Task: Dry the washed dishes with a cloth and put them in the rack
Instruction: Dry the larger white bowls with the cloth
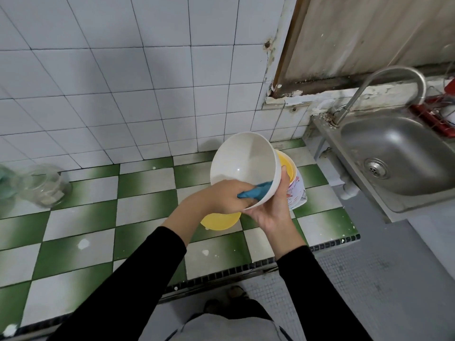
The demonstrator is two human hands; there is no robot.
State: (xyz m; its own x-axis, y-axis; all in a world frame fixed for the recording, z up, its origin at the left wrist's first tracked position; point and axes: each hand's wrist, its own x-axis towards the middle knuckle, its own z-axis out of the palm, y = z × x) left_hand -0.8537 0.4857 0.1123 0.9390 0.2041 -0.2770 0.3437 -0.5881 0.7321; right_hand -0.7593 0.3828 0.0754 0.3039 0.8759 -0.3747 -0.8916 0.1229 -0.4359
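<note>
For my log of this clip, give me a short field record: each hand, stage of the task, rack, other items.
left hand: grips the blue cloth, pressing it inside the white bowl
right hand: holds the white bowl from below, thumb on its rim, mouth tilted toward the camera
stage: bowl being wiped, not yet in the rack
rack: red, at the far right beyond the sink, partly cut off
other items: yellow basin and patterned bucket below the hands
</note>
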